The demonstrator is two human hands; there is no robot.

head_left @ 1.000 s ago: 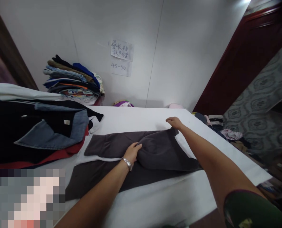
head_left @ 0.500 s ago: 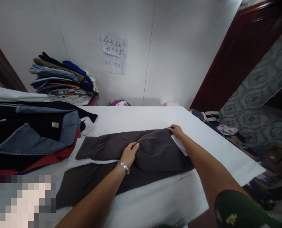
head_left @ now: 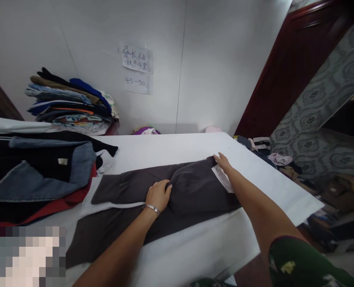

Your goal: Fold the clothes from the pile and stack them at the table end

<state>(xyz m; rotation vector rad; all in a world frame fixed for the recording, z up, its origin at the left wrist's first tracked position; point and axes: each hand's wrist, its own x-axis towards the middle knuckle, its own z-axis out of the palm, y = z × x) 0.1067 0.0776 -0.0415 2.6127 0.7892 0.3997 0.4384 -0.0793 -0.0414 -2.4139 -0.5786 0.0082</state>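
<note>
Trousers (head_left: 153, 199) are lying spread across the white counter (head_left: 194, 247). Left hand (head_left: 158, 195) is pressing palm-down on their middle, fingers curled, while right hand (head_left: 223, 161) is seemingly pinching the far edge.

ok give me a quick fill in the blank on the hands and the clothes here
1. The left hand presses on the dark grey ____ garment.
2. The right hand touches the garment's ____ edge.
3. The garment lies on a ____ table.
4. A bracelet sits on the ____ wrist.

Missing words: trouser-like; far; white; left
</note>
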